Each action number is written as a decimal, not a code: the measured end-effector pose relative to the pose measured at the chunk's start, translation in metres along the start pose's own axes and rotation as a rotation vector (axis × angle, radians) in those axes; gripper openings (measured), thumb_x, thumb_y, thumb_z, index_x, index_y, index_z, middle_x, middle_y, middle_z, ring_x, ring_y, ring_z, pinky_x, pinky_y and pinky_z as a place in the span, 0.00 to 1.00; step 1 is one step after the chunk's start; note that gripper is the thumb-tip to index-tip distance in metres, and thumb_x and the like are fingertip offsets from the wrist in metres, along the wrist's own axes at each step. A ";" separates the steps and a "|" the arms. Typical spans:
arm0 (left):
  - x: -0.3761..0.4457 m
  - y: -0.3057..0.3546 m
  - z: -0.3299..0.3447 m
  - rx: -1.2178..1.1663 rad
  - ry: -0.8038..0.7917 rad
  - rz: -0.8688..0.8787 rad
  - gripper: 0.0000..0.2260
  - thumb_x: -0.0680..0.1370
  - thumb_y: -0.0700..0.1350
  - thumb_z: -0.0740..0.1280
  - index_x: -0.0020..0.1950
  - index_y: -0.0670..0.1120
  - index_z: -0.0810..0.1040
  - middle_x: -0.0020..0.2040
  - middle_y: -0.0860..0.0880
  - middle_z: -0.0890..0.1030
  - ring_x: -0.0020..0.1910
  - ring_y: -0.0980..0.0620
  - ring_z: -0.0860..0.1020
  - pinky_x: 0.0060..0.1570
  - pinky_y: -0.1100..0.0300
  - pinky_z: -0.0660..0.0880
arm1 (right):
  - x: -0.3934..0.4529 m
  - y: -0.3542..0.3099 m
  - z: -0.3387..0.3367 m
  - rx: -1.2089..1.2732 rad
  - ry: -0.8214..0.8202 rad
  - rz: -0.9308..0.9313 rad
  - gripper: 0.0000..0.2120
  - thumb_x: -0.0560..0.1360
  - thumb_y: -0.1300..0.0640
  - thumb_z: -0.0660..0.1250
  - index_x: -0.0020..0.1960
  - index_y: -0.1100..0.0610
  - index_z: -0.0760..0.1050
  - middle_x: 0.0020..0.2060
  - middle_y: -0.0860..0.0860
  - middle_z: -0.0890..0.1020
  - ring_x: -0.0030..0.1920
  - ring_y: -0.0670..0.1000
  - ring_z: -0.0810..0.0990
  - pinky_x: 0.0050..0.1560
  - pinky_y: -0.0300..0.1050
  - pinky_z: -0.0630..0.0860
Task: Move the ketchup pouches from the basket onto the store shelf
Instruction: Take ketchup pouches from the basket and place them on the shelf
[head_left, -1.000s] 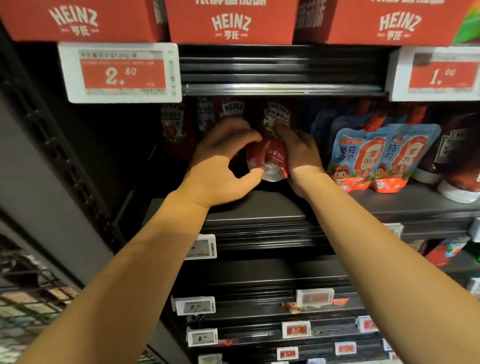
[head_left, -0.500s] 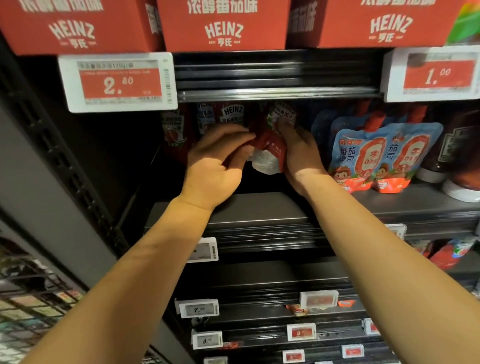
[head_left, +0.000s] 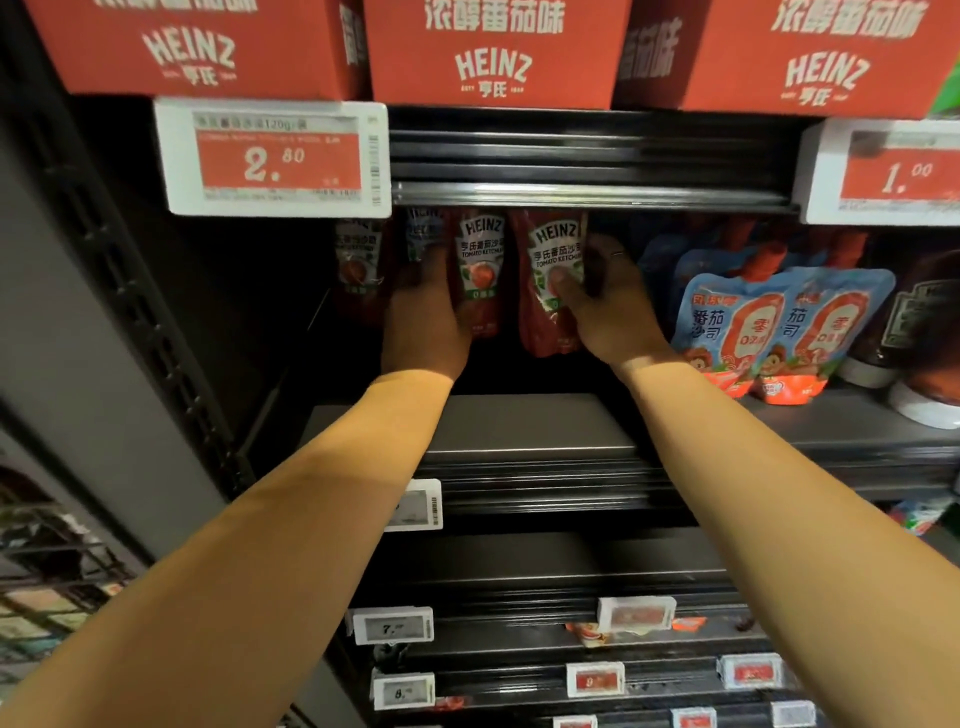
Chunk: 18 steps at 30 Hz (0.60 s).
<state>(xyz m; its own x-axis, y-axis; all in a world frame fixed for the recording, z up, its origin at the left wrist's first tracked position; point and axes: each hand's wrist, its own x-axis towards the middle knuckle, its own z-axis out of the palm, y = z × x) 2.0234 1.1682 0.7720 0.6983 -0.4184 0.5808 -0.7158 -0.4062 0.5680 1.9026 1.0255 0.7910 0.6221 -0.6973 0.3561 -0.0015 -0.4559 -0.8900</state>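
Two bare forearms reach up and forward into a dark store shelf (head_left: 519, 415). The right hand (head_left: 613, 306) grips an upright red Heinz ketchup pouch (head_left: 550, 280), thumb pressed on its front, fingers curled behind. The left hand (head_left: 426, 322) sits beside a second Heinz pouch (head_left: 480, 270); its fingers reach behind the pouches and I cannot tell their state. Farther right stand blue tomato sauce pouches (head_left: 753, 322). Above hangs a 2.80 price tag (head_left: 275, 156).

Bare forearms, no sleeves in view

Both arms are uncovered to the frame's edge; the right hand (head_left: 605, 306) wears a thin ring on one finger.
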 end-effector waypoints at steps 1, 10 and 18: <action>0.000 0.001 0.001 0.019 0.000 0.004 0.30 0.75 0.39 0.70 0.76 0.47 0.65 0.62 0.34 0.76 0.58 0.32 0.78 0.57 0.45 0.76 | -0.001 0.000 0.003 -0.068 0.029 -0.022 0.21 0.80 0.59 0.68 0.70 0.61 0.68 0.62 0.57 0.80 0.62 0.55 0.80 0.66 0.54 0.75; 0.006 -0.002 0.005 0.074 -0.066 0.055 0.13 0.79 0.38 0.62 0.64 0.43 0.76 0.54 0.38 0.83 0.53 0.35 0.81 0.53 0.48 0.79 | -0.015 -0.007 0.016 -0.425 0.209 -0.090 0.21 0.79 0.55 0.67 0.70 0.60 0.69 0.61 0.60 0.81 0.62 0.63 0.78 0.59 0.53 0.76; 0.021 -0.008 0.011 0.131 -0.029 -0.029 0.10 0.79 0.40 0.63 0.58 0.42 0.80 0.52 0.37 0.83 0.52 0.34 0.81 0.51 0.48 0.79 | 0.002 -0.004 0.016 -0.548 0.170 0.029 0.20 0.80 0.62 0.60 0.71 0.64 0.66 0.64 0.65 0.78 0.64 0.66 0.76 0.60 0.52 0.72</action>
<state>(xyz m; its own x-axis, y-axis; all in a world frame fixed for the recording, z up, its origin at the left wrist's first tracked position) 2.0436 1.1540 0.7736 0.7195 -0.4280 0.5469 -0.6910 -0.5201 0.5021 1.9169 1.0350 0.7910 0.4810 -0.7721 0.4153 -0.4504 -0.6240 -0.6386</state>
